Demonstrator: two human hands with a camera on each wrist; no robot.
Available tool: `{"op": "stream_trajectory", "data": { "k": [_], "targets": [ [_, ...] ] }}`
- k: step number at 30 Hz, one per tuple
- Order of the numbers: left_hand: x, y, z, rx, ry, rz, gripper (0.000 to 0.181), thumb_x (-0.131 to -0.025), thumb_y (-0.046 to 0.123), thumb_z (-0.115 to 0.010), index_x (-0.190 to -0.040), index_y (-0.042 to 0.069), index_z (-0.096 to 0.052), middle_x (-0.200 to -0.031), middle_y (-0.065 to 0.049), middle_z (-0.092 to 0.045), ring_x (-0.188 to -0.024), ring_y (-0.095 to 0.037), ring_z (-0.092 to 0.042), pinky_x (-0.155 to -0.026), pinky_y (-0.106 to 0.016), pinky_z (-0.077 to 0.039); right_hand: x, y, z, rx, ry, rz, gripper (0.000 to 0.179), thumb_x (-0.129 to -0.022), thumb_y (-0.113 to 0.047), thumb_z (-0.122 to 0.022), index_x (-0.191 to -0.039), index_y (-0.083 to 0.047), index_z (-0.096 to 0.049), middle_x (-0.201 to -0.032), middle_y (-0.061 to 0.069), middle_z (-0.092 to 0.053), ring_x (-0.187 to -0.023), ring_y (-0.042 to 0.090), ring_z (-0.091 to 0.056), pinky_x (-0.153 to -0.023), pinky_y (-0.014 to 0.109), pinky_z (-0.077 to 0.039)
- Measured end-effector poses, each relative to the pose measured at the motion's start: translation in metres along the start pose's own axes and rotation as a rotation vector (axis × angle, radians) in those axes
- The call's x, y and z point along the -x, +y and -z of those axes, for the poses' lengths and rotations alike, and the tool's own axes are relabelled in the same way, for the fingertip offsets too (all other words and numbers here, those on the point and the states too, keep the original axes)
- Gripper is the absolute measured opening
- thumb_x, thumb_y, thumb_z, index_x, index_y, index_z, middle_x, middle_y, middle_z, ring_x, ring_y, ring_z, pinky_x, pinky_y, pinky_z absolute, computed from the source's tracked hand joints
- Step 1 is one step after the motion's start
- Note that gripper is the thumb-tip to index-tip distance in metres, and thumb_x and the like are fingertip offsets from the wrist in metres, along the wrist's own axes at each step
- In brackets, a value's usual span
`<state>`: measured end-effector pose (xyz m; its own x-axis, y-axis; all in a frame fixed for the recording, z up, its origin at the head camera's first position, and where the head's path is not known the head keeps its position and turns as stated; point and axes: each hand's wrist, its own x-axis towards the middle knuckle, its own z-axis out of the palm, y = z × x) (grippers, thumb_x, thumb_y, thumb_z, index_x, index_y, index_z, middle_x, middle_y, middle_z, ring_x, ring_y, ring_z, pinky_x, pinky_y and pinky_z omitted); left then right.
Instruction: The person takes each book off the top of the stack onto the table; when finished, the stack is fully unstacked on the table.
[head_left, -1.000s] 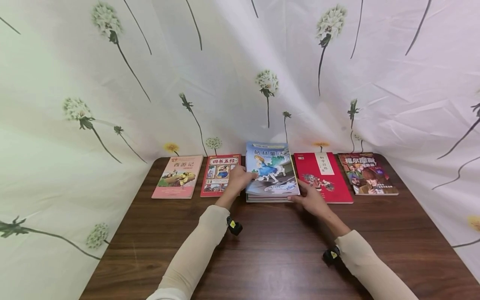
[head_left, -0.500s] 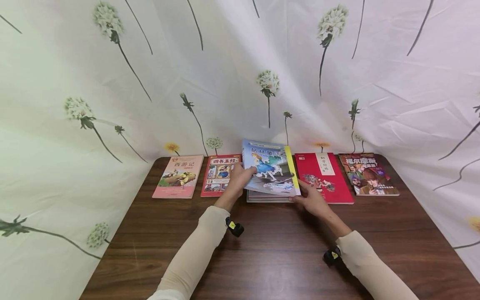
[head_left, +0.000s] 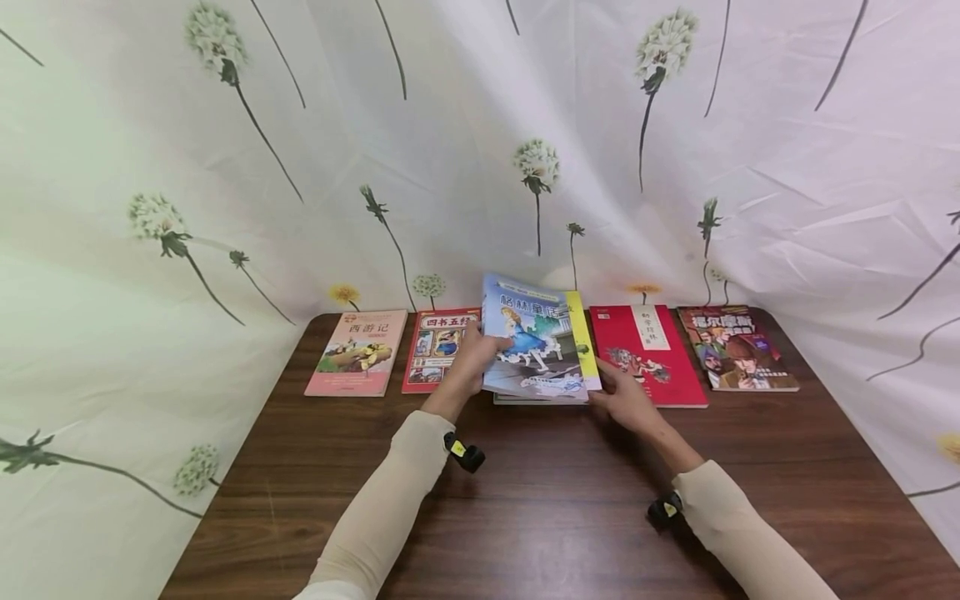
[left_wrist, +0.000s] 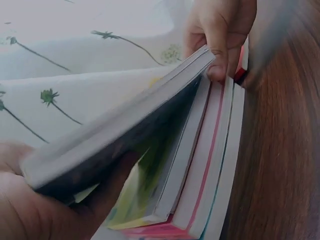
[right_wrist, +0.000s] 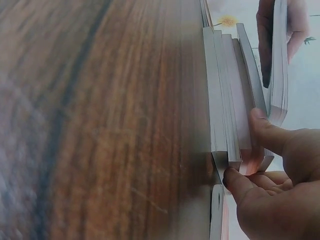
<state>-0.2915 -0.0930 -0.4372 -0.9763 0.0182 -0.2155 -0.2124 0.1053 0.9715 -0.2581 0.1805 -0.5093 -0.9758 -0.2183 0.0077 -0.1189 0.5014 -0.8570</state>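
Observation:
My left hand [head_left: 474, 358] grips a blue picture-cover book [head_left: 528, 333] by its left side, thumb on the cover. The left wrist view shows this book tilted up, its left side raised off the stack of books [left_wrist: 207, 165] and its far end still close to it. Under it, a book with a yellow cover [head_left: 582, 333] shows on top of the stack. My right hand [head_left: 628, 402] holds the stack's near right corner. In the right wrist view its thumb [right_wrist: 267, 131] lies against the upper books and its fingers [right_wrist: 240, 185] curl at the lower ones.
On the brown wooden table [head_left: 540, 500], a pink book [head_left: 358, 354] and a red comic-style book [head_left: 427, 367] lie left of the stack. A red book [head_left: 660, 367] and a detective book [head_left: 738, 350] lie right. A dandelion-print cloth [head_left: 450, 167] hangs behind.
The left hand has lifted the blue book and shifted it a little left, uncovering a yellow strip of the book below. The right hand has stayed at the stack's corner.

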Motion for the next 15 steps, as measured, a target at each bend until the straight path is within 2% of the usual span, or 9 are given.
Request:
{"op": "stream_trajectory", "data": {
  "k": [4,9,12,15],
  "targets": [
    [0.001,-0.003,0.002,-0.008,0.017,0.001,0.079,-0.102,0.027,-0.072,-0.162,0.002,-0.026,-0.161,-0.024,-0.039,-0.147,-0.042,-0.043,-0.126,-0.057,-0.036,0.000,0.001,0.000,-0.006,-0.011,-0.016,0.075,-0.102,-0.009,-0.071,-0.166,0.001,-0.033,-0.158,0.029,-0.051,-0.135,0.041,-0.060,-0.111,0.055,-0.054],
    [0.002,-0.002,0.012,0.007,0.005,0.024,0.090,-0.100,0.024,-0.076,-0.168,0.007,-0.019,-0.169,-0.022,-0.032,-0.154,-0.042,-0.037,-0.128,-0.058,-0.034,0.000,0.000,0.001,-0.005,-0.024,-0.028,0.078,-0.102,-0.013,-0.073,-0.167,-0.002,-0.032,-0.162,0.025,-0.049,-0.137,0.040,-0.058,-0.111,0.054,-0.055],
    [0.004,0.000,0.018,0.063,-0.019,0.038,0.092,-0.099,0.017,-0.077,-0.169,0.009,-0.018,-0.166,-0.022,-0.037,-0.148,-0.042,-0.045,-0.122,-0.056,-0.042,0.000,-0.001,0.001,-0.011,-0.025,-0.016,0.079,-0.101,-0.013,-0.074,-0.166,0.000,-0.032,-0.161,0.026,-0.049,-0.136,0.040,-0.060,-0.107,0.047,-0.059],
    [0.006,0.003,0.023,0.111,-0.035,0.041,0.086,-0.099,0.012,-0.075,-0.167,0.009,-0.022,-0.156,-0.021,-0.048,-0.135,-0.039,-0.056,-0.113,-0.052,-0.052,0.000,-0.002,0.001,-0.026,-0.030,-0.009,0.079,-0.100,-0.012,-0.075,-0.166,0.000,-0.032,-0.158,0.027,-0.053,-0.130,0.038,-0.063,-0.096,0.034,-0.061]
  ]
}}
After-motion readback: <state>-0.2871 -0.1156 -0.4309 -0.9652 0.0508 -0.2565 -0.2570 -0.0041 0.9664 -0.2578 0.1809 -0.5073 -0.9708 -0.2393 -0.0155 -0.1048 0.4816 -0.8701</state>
